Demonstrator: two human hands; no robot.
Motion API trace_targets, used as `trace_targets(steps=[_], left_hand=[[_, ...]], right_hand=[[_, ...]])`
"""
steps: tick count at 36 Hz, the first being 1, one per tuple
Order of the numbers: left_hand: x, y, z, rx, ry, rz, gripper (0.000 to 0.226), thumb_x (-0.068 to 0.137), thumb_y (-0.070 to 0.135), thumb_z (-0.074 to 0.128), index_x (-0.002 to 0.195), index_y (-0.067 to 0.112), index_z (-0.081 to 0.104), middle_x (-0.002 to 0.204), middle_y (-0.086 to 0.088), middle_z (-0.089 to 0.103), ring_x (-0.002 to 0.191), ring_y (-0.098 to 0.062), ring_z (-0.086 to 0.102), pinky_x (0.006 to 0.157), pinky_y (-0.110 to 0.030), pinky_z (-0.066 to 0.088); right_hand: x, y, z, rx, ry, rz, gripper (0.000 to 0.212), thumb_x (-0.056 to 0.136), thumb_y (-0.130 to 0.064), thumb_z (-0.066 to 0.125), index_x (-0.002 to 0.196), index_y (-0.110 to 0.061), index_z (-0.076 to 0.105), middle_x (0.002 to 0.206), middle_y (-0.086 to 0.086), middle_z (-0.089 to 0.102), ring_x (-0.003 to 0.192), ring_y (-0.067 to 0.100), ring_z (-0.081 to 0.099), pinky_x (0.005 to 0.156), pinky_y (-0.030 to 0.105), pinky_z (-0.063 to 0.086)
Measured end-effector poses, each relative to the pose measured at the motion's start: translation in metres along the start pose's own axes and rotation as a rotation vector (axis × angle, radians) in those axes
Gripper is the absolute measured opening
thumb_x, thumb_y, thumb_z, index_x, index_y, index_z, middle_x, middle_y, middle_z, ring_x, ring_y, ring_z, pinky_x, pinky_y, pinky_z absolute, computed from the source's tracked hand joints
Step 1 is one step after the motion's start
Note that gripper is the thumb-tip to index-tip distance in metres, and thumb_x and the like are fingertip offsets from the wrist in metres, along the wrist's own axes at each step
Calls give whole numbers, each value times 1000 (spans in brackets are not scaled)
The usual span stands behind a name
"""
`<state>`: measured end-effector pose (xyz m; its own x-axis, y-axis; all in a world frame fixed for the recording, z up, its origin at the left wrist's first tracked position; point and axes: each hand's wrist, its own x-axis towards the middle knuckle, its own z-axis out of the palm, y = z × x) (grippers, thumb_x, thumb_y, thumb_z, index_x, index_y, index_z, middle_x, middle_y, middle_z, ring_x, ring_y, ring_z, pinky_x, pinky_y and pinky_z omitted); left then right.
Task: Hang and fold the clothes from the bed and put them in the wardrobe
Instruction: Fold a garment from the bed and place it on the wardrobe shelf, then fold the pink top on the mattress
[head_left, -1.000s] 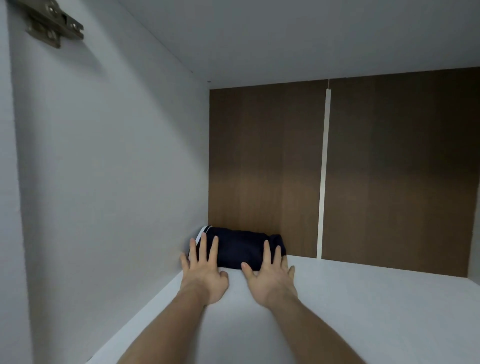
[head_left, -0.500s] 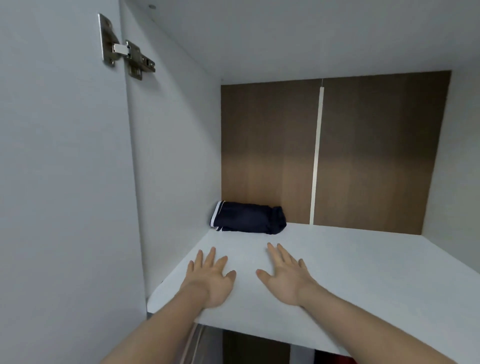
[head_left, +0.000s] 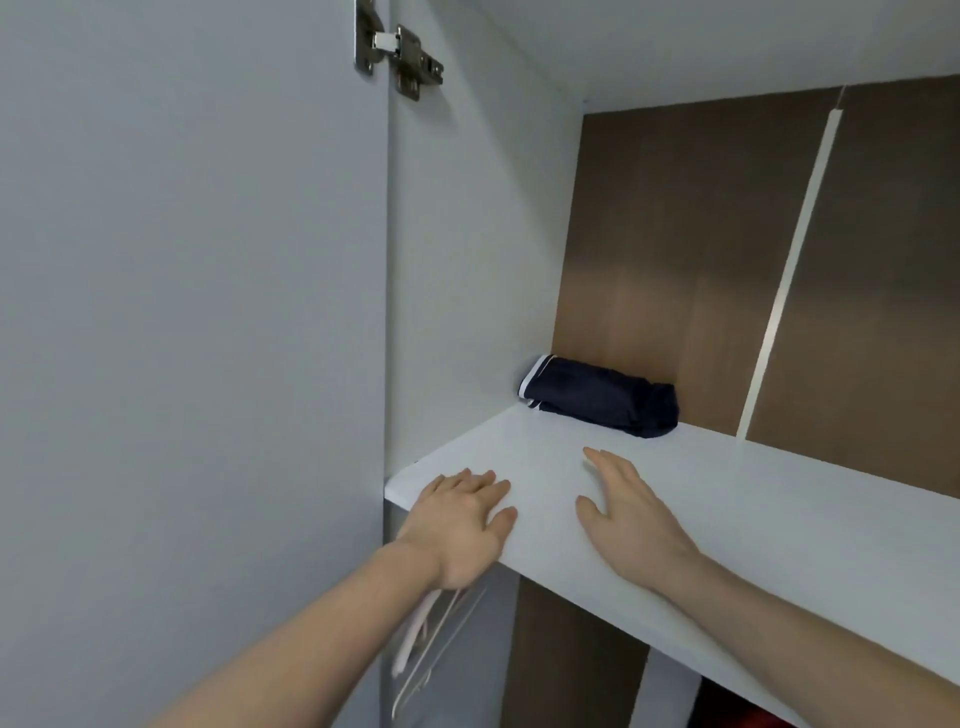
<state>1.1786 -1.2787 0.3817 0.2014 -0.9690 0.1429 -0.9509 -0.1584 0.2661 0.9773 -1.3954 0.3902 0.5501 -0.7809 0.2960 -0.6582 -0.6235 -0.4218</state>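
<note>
Metal hinge top left; clear hangers below shelf.

You see navy folded shorts with a white edge stripe. Your shelf is white, its back panel brown woodgrain

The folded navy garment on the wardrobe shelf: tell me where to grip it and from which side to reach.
Grip the folded navy garment along its long front edge, reaching straight in from the open front of the shelf. It lies flat in the back-left corner, close to the side wall and brown back panel, so only the front and right end look open. Probably use both hands.
</note>
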Motion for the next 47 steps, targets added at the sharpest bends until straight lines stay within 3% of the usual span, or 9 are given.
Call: trace_targets(steps=[5, 9, 13, 16, 20, 27, 33, 43, 47], left_hand=[[-66, 2, -13, -36, 72, -3, 54, 106, 53, 32, 156, 34, 37, 165, 11, 30, 153, -13, 20, 126, -35, 8], [-175, -13, -21, -77, 170, -80, 53, 102, 53, 39, 152, 37, 38, 153, 21, 41, 140, -4, 36, 122, -26, 17], [-312, -38, -18, -65, 262, -333, 58, 96, 63, 34, 151, 46, 32, 152, 33, 30, 142, 13, 22, 123, -18, 2], [-424, -46, -13, -27, 354, -565, 58, 95, 63, 33, 150, 49, 32, 151, 37, 24, 141, 16, 18, 120, -13, -3], [-568, -35, -10, 36, 462, -842, 54, 95, 58, 44, 147, 47, 38, 154, 33, 27, 141, 7, 27, 120, -22, 20], [-775, 38, -14, 92, 656, -1252, 50, 90, 50, 54, 140, 46, 48, 152, 34, 30, 141, 9, 28, 115, -12, 21], [-907, 117, 10, 117, 774, -1548, 51, 89, 53, 49, 140, 46, 47, 150, 38, 25, 141, 12, 25, 116, -19, 23], [-1053, 241, 41, 152, 952, -1948, 48, 92, 41, 61, 136, 50, 47, 150, 39, 24, 139, 12, 28, 114, -21, 25], [-1092, 272, 49, 162, 1041, -2091, 46, 93, 38, 63, 135, 50, 48, 148, 42, 24, 138, 14, 28, 113, -20, 25]], right_hand=[[-22, -32, -5, 152, 66, -211, 52, 100, -24, 55, 149, -29, 37, 151, -16, 35, 134, 2, 38, 114, 27, 32], [-57, -96, 6, 419, -19, -363, 50, 100, -27, 57, 144, -40, 39, 143, -26, 38, 129, -10, 38, 106, 21, 36], [-113, -178, 32, 703, -191, -496, 48, 97, -28, 62, 136, -49, 43, 133, -26, 48, 122, -13, 47, 90, 9, 43], [-163, -244, 69, 820, -325, -626, 48, 94, -21, 67, 134, -42, 48, 135, -17, 52, 124, -7, 52, 97, 15, 45], [-248, -330, 111, 933, -584, -772, 44, 94, -25, 69, 133, -39, 52, 135, -22, 53, 129, 1, 51, 102, 26, 44], [-424, -441, 139, 912, -1021, -1088, 43, 96, -27, 64, 130, -49, 49, 134, -36, 48, 130, -14, 41, 105, 14, 37], [-572, -498, 147, 885, -1228, -1305, 44, 93, -32, 67, 131, -49, 51, 140, -32, 47, 135, -12, 39, 113, 24, 35], [-788, -557, 140, 875, -1562, -1573, 45, 91, -24, 72, 129, -42, 56, 139, -23, 52, 133, -2, 45, 114, 31, 38], [-856, -581, 136, 838, -1667, -1683, 45, 91, -23, 72, 128, -42, 56, 141, -26, 49, 131, -6, 45, 110, 22, 38]])
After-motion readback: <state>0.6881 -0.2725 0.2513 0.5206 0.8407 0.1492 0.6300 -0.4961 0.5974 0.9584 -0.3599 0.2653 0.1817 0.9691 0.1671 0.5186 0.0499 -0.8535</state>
